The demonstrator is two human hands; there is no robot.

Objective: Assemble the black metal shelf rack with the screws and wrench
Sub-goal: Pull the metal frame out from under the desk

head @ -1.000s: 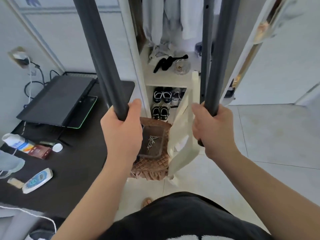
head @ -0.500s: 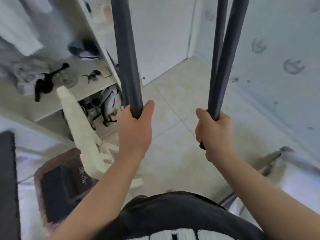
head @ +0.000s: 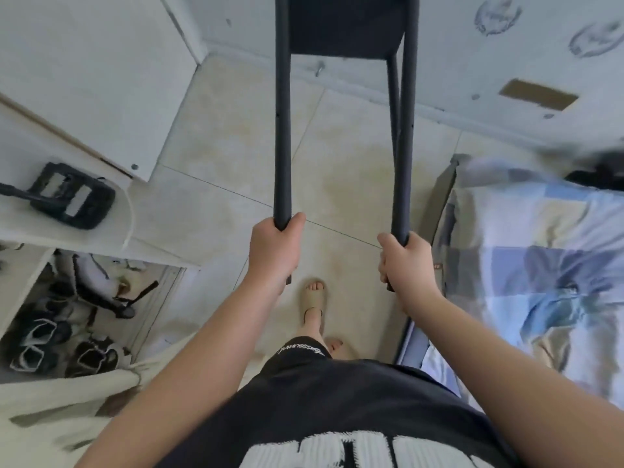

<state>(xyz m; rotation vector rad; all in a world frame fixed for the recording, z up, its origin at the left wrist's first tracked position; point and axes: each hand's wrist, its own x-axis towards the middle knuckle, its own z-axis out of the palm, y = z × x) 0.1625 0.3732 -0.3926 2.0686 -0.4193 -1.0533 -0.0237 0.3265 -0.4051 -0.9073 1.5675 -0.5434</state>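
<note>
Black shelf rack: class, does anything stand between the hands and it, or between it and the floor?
Nothing visible: the left hand and right hand grip the black shelf rack directly. Ahead, the tiled floor holds only a small item by the far wall.

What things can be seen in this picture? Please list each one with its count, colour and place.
shelf rack: one, black, centre, held by two posts
floor tiles: many, beige, under the rack
bedding: one, blue checked, right
shoes: several, black and white, lower left compartment
device: one, black, on white shelf, left
sandal: one plainly seen, beige, on a foot
left hand: grips left post
right hand: grips right post
</note>
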